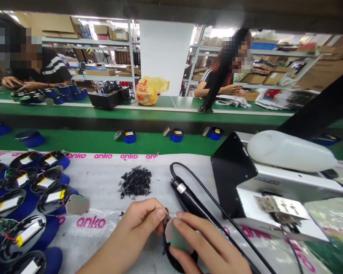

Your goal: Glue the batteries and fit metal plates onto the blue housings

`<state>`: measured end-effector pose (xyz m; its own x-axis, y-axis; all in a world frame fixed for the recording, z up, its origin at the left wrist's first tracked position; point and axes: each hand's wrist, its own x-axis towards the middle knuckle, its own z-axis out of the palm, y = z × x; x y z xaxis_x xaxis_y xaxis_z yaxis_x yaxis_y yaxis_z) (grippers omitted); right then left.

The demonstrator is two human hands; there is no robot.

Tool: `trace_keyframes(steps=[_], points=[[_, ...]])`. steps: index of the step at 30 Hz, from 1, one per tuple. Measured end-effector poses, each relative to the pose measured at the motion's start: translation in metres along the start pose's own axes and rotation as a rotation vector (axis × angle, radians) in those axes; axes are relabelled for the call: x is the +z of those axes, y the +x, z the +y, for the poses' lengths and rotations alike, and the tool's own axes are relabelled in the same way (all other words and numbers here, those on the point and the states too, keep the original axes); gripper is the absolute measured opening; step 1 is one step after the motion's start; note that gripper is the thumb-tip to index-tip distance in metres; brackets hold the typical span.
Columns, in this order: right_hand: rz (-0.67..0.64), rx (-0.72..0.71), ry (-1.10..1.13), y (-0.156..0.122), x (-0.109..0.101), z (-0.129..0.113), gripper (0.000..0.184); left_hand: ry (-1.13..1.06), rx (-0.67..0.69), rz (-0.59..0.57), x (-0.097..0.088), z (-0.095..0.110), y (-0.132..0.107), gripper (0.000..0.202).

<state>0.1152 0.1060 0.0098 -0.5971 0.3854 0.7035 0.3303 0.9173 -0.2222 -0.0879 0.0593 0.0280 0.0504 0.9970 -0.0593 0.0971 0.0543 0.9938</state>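
My right hand (208, 243) is closed around a round black-and-blue housing. A pale grey disc (177, 235) lies over the housing, under my fingers. My left hand (148, 219) pinches at the upper left edge of the housing; what lies between its fingertips is mostly hidden, perhaps a small dark piece. A pile of small black plastic pieces (135, 182) lies just beyond my left hand. Beside my right hand a black electric screwdriver (198, 203) with a cord rests on the table.
Several blue housings (53, 196) with batteries crowd the left side. A metal machine with a white bottle (288, 150) stands at right. Further housings (176, 136) sit on the green belt (148, 142). Two people work across it, near a yellow bag (148, 91).
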Motion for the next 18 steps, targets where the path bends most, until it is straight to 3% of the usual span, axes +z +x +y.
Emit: trace_keyframes(steps=[5,9,15,18], points=[[-0.034,-0.002,-0.037,-0.004,-0.001,0.000,0.041,-0.121,-0.021,-0.025,0.003,-0.003,-0.001,0.048],[0.030,0.070,-0.037,-0.006,0.001,-0.004,0.035,-0.176,0.000,0.008,0.007,-0.006,-0.001,0.049],[-0.013,-0.024,-0.046,-0.004,0.002,-0.002,0.030,0.205,0.140,0.095,0.008,0.000,-0.003,0.044],[-0.040,-0.023,-0.146,-0.003,-0.001,0.000,0.034,0.197,0.143,0.047,0.008,0.007,-0.004,0.041]])
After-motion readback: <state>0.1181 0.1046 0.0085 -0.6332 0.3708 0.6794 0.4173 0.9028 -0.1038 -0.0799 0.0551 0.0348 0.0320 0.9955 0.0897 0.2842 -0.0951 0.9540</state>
